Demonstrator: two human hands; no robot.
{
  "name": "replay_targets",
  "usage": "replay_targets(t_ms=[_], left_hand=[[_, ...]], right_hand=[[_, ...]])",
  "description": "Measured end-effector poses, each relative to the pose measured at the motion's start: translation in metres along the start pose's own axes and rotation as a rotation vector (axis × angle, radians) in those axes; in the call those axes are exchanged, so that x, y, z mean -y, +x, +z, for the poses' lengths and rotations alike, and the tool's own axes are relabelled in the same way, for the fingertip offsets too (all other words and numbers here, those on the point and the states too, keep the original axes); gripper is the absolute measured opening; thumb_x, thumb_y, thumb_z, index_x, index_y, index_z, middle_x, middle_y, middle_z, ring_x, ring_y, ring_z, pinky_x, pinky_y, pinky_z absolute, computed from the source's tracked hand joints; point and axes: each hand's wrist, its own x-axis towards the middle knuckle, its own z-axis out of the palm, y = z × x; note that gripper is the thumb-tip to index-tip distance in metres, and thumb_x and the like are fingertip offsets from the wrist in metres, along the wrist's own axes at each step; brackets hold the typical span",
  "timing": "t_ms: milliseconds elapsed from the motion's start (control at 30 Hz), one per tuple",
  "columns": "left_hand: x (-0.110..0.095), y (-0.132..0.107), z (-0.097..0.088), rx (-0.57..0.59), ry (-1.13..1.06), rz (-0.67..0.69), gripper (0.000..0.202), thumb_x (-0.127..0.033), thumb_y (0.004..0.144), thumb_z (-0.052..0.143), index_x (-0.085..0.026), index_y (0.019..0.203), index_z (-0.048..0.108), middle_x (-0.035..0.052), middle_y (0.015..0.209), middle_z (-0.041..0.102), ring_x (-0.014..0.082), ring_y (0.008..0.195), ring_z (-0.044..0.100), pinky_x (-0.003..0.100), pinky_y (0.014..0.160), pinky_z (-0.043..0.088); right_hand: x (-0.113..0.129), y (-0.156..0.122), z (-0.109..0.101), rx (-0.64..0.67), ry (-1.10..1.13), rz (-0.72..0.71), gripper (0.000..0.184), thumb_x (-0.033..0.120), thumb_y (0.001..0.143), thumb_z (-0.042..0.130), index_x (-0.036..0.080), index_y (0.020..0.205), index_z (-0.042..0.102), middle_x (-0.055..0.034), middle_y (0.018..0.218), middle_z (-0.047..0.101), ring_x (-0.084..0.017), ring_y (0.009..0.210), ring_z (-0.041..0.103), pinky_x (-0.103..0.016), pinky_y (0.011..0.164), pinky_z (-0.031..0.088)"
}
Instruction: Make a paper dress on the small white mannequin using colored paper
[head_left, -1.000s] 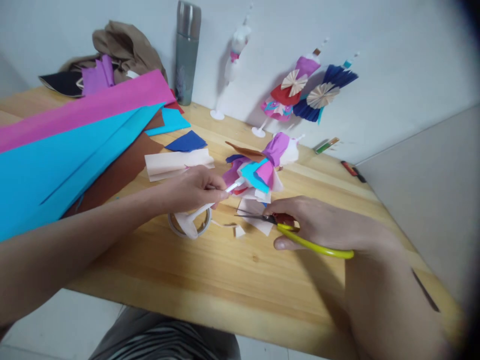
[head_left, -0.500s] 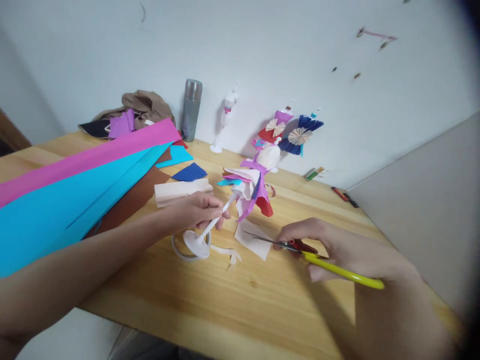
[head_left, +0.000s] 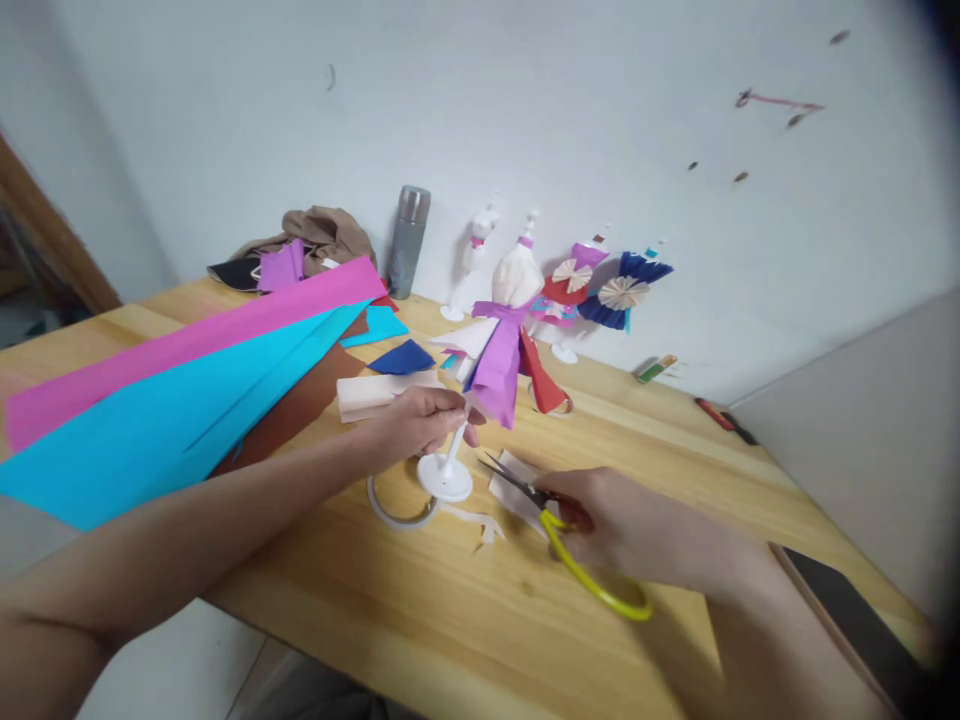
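My left hand (head_left: pixel 424 418) pinches the thin white pole of a small mannequin stand (head_left: pixel 448 470), which stands nearly upright on the wooden table (head_left: pixel 465 620). The mannequin (head_left: pixel 504 330) wears a paper dress in purple, white, red and blue. My right hand (head_left: pixel 630 530) grips yellow-handled scissors (head_left: pixel 559 525), blades parted and pointing left toward the stand's round base. A ring of tape (head_left: pixel 396 505) lies just left of the base. White paper scraps (head_left: pixel 480 525) lie between my hands.
Large pink and cyan paper sheets (head_left: pixel 195 380) cover the table's left. A folded cream paper (head_left: pixel 375 392), a grey flask (head_left: pixel 409 240), brown cloth (head_left: pixel 322 232) and three more dressed mannequins (head_left: pixel 592 290) stand by the wall. A dark flat object (head_left: pixel 855 620) lies at the right edge.
My left hand has tipped the mannequin from lying tilted to nearly upright, its base set down on the table. My right hand with the scissors has shifted and turned slightly.
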Motion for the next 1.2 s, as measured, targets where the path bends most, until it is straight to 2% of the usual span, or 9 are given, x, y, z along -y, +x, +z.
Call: replay_targets(t_ms=[200,300,367,500,567,733,933,1033,1200], left_hand=[[-0.007,-0.001,0.0,-0.129,0.063,-0.057,0.027,-0.031,0.087,0.052,-0.012,0.079,0.071,-0.0078,0.043,0.036,0.0073,0.043,0.033,0.022,0.048,0.028],[-0.007,0.003,-0.003,-0.168,0.123,-0.062,0.025,-0.03,0.084,0.054,-0.012,0.077,0.071,-0.0061,0.048,0.041,0.0081,0.047,0.038,0.022,0.05,0.031],[-0.008,0.008,-0.004,-0.17,0.155,-0.05,0.023,-0.028,0.083,0.053,-0.013,0.076,0.07,-0.0059,0.049,0.041,0.0088,0.049,0.041,0.022,0.051,0.032],[-0.006,0.023,0.0,-0.102,0.244,-0.012,0.022,-0.027,0.085,0.052,-0.014,0.079,0.069,-0.0047,0.054,0.047,0.0093,0.051,0.042,0.022,0.05,0.031],[-0.002,0.032,0.006,-0.017,0.291,0.015,0.019,-0.024,0.085,0.052,-0.015,0.08,0.068,-0.0034,0.058,0.051,0.0095,0.053,0.043,0.022,0.049,0.031],[0.015,0.052,0.017,0.088,0.339,0.04,0.017,-0.022,0.084,0.053,-0.015,0.077,0.066,-0.0027,0.057,0.05,0.0105,0.052,0.043,0.024,0.048,0.03],[0.017,0.056,0.018,0.077,0.322,0.052,0.019,-0.023,0.086,0.055,-0.014,0.077,0.068,-0.0017,0.058,0.054,0.0109,0.053,0.042,0.025,0.051,0.031],[0.01,0.052,0.021,0.014,0.267,0.065,0.017,-0.023,0.086,0.056,-0.015,0.081,0.069,0.0005,0.066,0.061,0.0121,0.059,0.048,0.025,0.056,0.036],[-0.006,0.046,0.03,-0.244,0.044,-0.008,0.021,-0.026,0.085,0.056,-0.015,0.071,0.066,0.002,0.07,0.064,0.013,0.066,0.053,0.024,0.058,0.036]], right_hand=[[0.013,0.014,0.027,-0.071,-0.109,0.08,0.021,0.013,0.078,0.06,0.022,0.098,0.062,-0.0009,0.069,0.064,-0.016,0.06,0.055,-0.029,0.057,0.028],[0.012,0.008,0.013,-0.093,-0.113,0.106,0.008,0.027,0.082,0.065,0.024,0.089,0.067,-0.0072,0.073,0.071,-0.025,0.063,0.063,-0.034,0.057,0.036],[0.005,-0.001,-0.004,-0.156,-0.026,0.144,0.02,0.043,0.083,0.066,0.024,0.088,0.071,-0.0114,0.082,0.076,-0.031,0.07,0.069,-0.041,0.063,0.047],[-0.012,-0.011,-0.038,-0.698,0.447,-0.025,0.049,0.057,0.084,0.066,0.022,0.117,0.069,-0.0153,0.119,0.074,-0.034,0.109,0.07,-0.05,0.092,0.055],[-0.015,-0.006,-0.048,-0.814,0.624,-0.209,0.05,0.054,0.084,0.071,0.024,0.124,0.066,-0.012,0.13,0.07,-0.031,0.123,0.063,-0.047,0.101,0.053],[-0.009,0.027,-0.054,-0.775,0.821,-0.421,0.053,0.06,0.07,0.082,0.026,0.11,0.071,-0.0078,0.119,0.073,-0.033,0.117,0.066,-0.051,0.103,0.05],[-0.01,0.046,-0.044,-0.901,0.725,-0.251,0.069,0.069,0.068,0.071,0.034,0.127,0.064,-0.0071,0.118,0.072,-0.037,0.117,0.066,-0.051,0.084,0.057],[-0.011,0.046,-0.043,-0.952,0.733,-0.235,0.062,0.065,0.069,0.072,0.032,0.122,0.066,-0.008,0.116,0.072,-0.038,0.116,0.066,-0.053,0.086,0.056],[-0.013,0.048,-0.042,-0.981,0.819,-0.241,0.057,0.06,0.07,0.074,0.03,0.118,0.067,-0.0113,0.113,0.073,-0.04,0.112,0.068,-0.056,0.084,0.057]])
